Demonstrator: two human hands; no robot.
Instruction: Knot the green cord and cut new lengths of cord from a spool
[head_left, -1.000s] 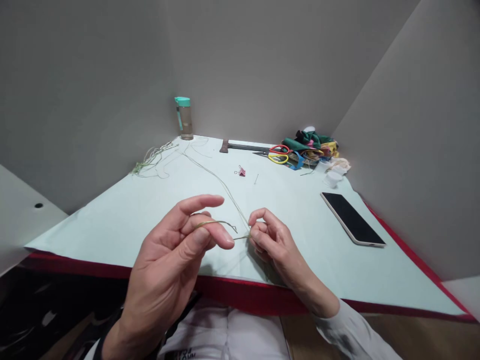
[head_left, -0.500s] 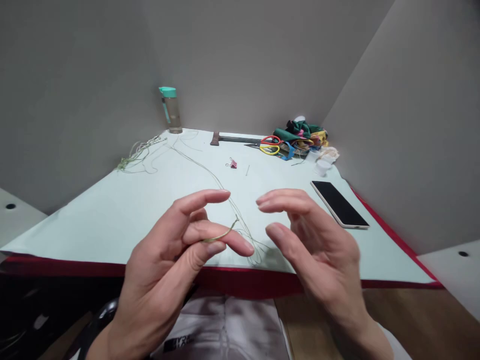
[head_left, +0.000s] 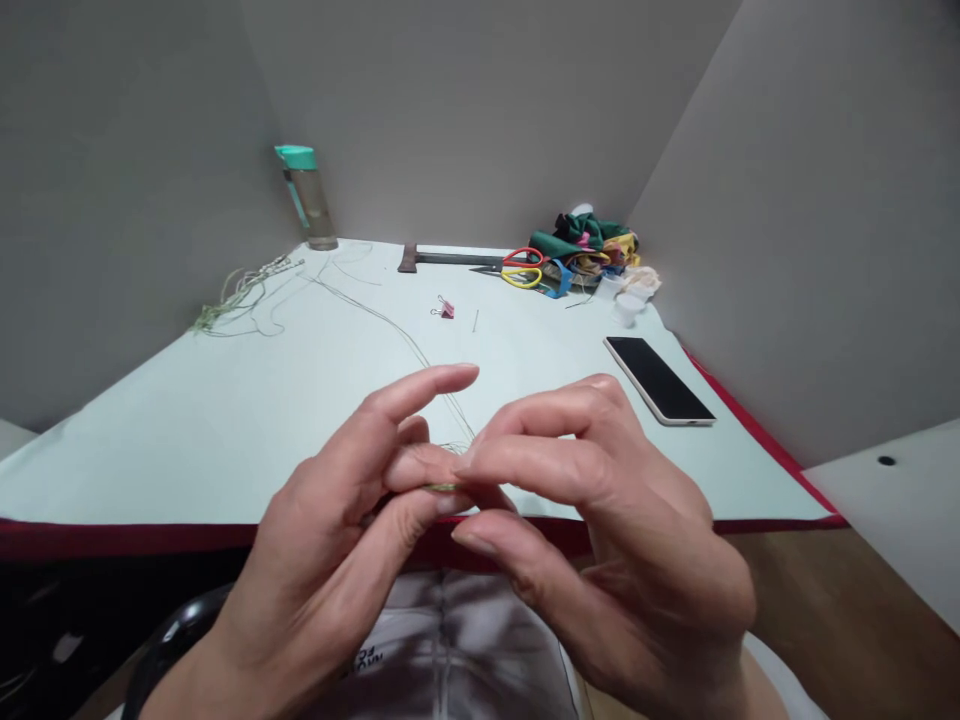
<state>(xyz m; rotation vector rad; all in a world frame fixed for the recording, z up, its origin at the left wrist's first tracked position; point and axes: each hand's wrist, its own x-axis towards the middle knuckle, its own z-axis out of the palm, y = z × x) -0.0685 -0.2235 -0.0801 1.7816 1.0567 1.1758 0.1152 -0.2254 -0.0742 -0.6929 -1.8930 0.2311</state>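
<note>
My left hand (head_left: 337, 540) pinches a thin green cord (head_left: 442, 488) between thumb and fingers, its index finger stretched out above. Close against it is my right hand (head_left: 615, 540), whose fingertips reach the cord's end and partly cover it. The right thumb stays apart below those fingers, so that hand is open. Thin green threads (head_left: 405, 335) run over the table from behind my hands toward the back left. A tangled bundle of green cords (head_left: 244, 298) lies at the table's left edge.
On the white tabletop (head_left: 330, 400) stand or lie a water bottle (head_left: 309, 200), a hammer-like tool (head_left: 457, 259), scissors (head_left: 521, 270), a pink binder clip (head_left: 445, 308), a needle-like pin (head_left: 475, 321), a phone (head_left: 660, 380), small cups (head_left: 627, 308) and a cloth pile (head_left: 589, 240).
My right hand has moved left and in to the left hand's fingertips, covering the cord's end. The left hand keeps its pinch. The camera view has shifted a little.
</note>
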